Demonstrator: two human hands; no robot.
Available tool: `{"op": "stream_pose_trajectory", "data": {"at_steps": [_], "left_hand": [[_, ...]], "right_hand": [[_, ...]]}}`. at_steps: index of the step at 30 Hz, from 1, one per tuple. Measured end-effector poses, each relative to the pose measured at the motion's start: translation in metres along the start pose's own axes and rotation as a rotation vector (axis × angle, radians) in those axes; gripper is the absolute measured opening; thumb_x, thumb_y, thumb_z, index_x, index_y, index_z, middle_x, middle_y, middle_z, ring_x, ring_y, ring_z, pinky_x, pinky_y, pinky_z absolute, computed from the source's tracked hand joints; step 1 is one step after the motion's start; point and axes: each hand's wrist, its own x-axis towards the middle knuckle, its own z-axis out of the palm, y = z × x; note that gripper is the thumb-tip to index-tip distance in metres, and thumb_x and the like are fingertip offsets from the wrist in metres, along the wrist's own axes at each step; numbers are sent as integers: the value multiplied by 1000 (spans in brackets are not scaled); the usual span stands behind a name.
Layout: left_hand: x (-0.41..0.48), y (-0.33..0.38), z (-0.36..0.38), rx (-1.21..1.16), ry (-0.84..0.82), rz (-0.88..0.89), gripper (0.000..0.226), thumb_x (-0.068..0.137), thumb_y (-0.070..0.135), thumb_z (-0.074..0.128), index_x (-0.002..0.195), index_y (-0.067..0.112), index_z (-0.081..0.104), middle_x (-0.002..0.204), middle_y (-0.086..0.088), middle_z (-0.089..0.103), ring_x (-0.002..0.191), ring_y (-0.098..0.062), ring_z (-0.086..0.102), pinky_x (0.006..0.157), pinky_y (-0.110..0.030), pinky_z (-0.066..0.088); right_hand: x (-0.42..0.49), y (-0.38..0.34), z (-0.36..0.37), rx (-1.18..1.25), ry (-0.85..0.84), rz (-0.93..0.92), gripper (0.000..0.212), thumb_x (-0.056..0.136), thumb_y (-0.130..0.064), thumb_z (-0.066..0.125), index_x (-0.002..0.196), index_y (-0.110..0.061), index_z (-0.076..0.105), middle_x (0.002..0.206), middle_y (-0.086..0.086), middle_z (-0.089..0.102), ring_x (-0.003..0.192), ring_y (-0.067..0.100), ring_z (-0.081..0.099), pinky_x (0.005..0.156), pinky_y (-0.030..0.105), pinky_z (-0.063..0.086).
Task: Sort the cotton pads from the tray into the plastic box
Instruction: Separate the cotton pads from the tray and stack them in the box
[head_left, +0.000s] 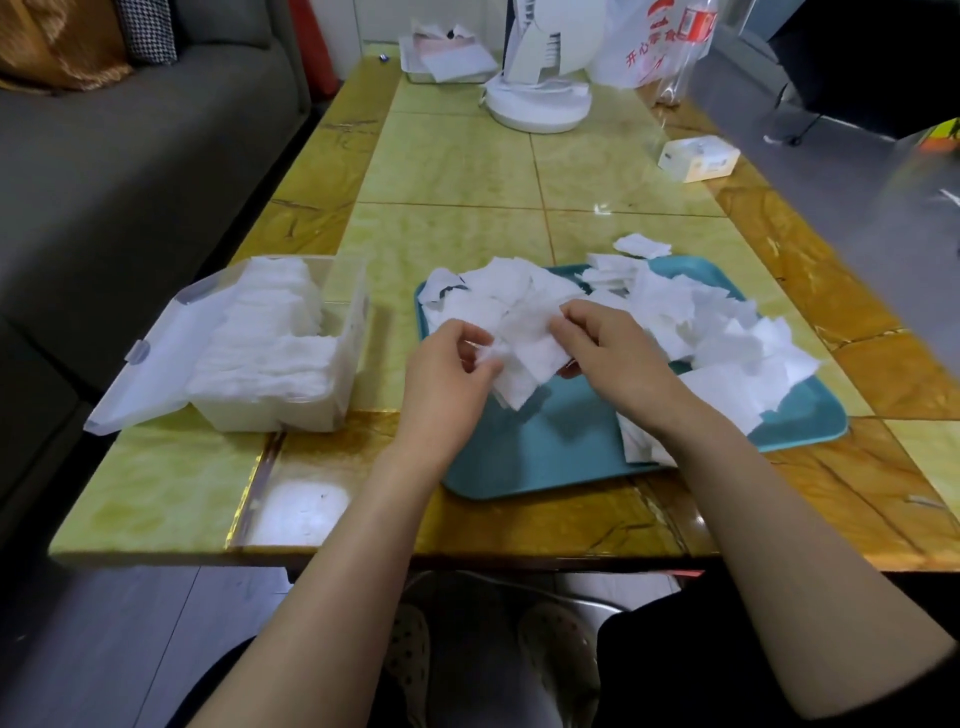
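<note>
Bare forearms come up from the bottom edge, with spotted slippers on the floor underneath (pretty blurry down there). Both hands meet over the near-left part of the teal tray. The left hand and right hand each have a grip pinched on the same small bundle of cotton pads, fingers curled round its two sides, and the bundle is held over the tray.

The loose pads are heaped messily across the far and right side of the tray. One stray pad is lying on the worktop just past the tray's far rim.

The plastic box sits left of the tray, near it but not touching. Its clear lid is flipped open to the left, and it's packed nearly full with stacked pads.

Farther back on the worktop are a white fan base, a small carton and a plastic bag with red print. A grey sofa runs along the left.
</note>
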Motion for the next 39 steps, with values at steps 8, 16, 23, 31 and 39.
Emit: {"op": "stream_pose_trajectory", "data": {"at_steps": [8, 16, 23, 31, 39], "left_hand": [[0, 14, 2, -377, -28, -90, 19, 83, 9, 68, 89, 25, 60, 79, 2, 57, 76, -17, 61, 82, -39, 54], [-3, 21, 6, -440, -54, -96, 18, 84, 8, 68, 96, 19, 61, 82, 1, 61, 78, -16, 64, 77, -29, 58], [-5, 28, 10, -581, -75, -195, 14, 98, 18, 50, 96, 14, 63, 92, -10, 71, 80, -19, 71, 74, -24, 56], [-5, 33, 14, -595, -90, -235, 26, 99, 10, 43, 77, 11, 58, 60, 3, 67, 59, -10, 68, 75, -31, 57], [-5, 29, 19, -354, -43, -150, 20, 102, 18, 39, 91, 12, 55, 94, -9, 67, 85, -17, 67, 74, -29, 56]], "right_hand": [[-3, 6, 1, 39, 4, -8, 10, 88, -16, 61, 87, -7, 64, 89, 12, 69, 82, 26, 62, 80, 37, 50], [-5, 8, -5, 84, 3, -14, 13, 87, -13, 63, 86, 0, 62, 88, 17, 67, 72, 15, 56, 65, 21, 42], [-3, 11, -8, 193, 56, 9, 16, 88, -8, 61, 75, -15, 56, 80, 12, 60, 76, 18, 56, 78, 37, 54], [-4, 9, -8, 182, 37, -25, 23, 90, -7, 58, 72, -20, 51, 63, -9, 49, 59, 4, 45, 63, 21, 42], [-4, 14, -9, 73, -9, -62, 5, 89, -12, 58, 86, -8, 59, 85, 6, 64, 78, 24, 61, 58, 14, 45]]}}
